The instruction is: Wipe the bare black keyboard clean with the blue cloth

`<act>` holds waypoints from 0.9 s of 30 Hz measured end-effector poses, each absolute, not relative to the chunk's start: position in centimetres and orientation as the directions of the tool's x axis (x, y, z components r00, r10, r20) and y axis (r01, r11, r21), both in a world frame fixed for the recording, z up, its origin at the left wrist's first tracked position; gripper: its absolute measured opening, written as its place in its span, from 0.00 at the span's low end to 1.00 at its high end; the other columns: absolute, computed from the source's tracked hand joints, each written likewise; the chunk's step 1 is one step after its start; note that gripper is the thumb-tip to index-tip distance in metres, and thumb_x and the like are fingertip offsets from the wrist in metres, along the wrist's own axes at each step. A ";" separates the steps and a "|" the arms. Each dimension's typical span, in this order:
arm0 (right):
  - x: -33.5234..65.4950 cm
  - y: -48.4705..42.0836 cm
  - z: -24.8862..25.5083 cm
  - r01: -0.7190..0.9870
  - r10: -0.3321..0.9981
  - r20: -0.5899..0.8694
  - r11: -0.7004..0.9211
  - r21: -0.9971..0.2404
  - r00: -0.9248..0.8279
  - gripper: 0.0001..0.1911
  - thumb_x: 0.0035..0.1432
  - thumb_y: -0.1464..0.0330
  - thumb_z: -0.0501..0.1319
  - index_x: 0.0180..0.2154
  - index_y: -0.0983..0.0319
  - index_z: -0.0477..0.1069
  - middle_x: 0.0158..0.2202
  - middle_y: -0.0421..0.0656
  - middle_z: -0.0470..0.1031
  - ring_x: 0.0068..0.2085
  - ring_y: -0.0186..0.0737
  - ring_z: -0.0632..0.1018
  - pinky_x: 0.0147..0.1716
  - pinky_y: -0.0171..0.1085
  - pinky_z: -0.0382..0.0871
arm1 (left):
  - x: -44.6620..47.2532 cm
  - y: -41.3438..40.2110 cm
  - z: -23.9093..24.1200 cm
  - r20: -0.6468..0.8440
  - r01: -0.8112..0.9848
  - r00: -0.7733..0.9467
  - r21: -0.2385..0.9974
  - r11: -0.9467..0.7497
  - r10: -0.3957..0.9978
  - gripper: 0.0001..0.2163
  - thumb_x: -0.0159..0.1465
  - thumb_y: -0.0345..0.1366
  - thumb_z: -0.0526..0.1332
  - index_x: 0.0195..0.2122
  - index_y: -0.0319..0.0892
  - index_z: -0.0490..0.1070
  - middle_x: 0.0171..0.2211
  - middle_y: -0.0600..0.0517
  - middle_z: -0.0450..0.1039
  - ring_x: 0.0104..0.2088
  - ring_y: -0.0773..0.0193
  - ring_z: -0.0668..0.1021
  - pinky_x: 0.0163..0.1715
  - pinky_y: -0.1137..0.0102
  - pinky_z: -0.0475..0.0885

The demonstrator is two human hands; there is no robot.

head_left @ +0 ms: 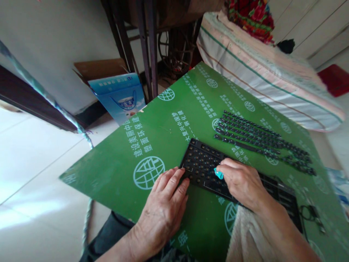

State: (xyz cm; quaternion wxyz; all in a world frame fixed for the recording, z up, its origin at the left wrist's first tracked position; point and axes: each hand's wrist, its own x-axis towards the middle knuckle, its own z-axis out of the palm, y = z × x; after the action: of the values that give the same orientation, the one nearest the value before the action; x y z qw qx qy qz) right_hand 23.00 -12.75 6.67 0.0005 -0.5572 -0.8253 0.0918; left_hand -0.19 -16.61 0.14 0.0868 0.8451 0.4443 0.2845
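A black keyboard (203, 160) with its keycaps off at the left part lies aslant on the green board. My left hand (165, 203) is closed on its left end, with index finger and thumb at the near corner. Over the bare key sockets, my right hand (242, 180) pinches a small turquoise piece, perhaps cloth (218, 173), pressed against the keyboard. Palm and wrist hide the keyboard's middle. Behind it, black keycaps (248, 133) lie in several long rows.
The green board (109, 174) bears white lettering. A beige cloth (242, 233) lies under my right forearm; a black cable (311, 213) is at the right. Beyond stand a blue carton (120, 98), a dark metal stand (147, 47) and a bed (253, 69). A twisted cord (54, 100) hangs left.
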 end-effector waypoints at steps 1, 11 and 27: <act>22.9 -12.7 6.8 0.923 0.920 -0.110 0.360 -0.138 -0.375 0.15 0.60 0.77 0.49 0.31 0.58 0.72 0.30 0.39 0.71 0.33 0.34 0.71 0.32 0.33 0.58 | -0.2 -16.6 0.2 0.407 0.701 0.441 0.400 -0.590 0.800 0.15 0.61 0.28 0.57 0.49 0.36 0.68 0.55 0.40 0.66 0.56 0.50 0.66 0.53 0.53 0.70; 21.7 -12.3 7.5 0.928 0.919 -0.134 0.368 -0.051 -0.372 0.15 0.61 0.77 0.50 0.29 0.58 0.71 0.30 0.39 0.70 0.33 0.35 0.71 0.32 0.35 0.55 | -0.2 -16.7 0.2 0.396 0.710 0.447 0.389 -0.587 0.802 0.15 0.61 0.28 0.56 0.50 0.36 0.68 0.55 0.41 0.66 0.56 0.50 0.66 0.53 0.52 0.70; 20.3 -12.1 7.1 0.929 0.925 -0.081 0.370 -0.031 -0.371 0.14 0.61 0.77 0.50 0.31 0.59 0.71 0.32 0.39 0.71 0.35 0.36 0.71 0.33 0.35 0.55 | -0.1 -16.6 0.5 0.401 0.717 0.443 0.378 -0.585 0.802 0.14 0.60 0.27 0.56 0.48 0.36 0.69 0.54 0.41 0.67 0.55 0.50 0.67 0.53 0.53 0.71</act>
State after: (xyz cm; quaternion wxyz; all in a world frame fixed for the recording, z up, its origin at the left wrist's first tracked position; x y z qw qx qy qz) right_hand 20.27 -12.11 7.05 -0.0250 -0.5602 -0.8272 0.0357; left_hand -0.10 -16.63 0.47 0.0764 0.8459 0.4490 0.2775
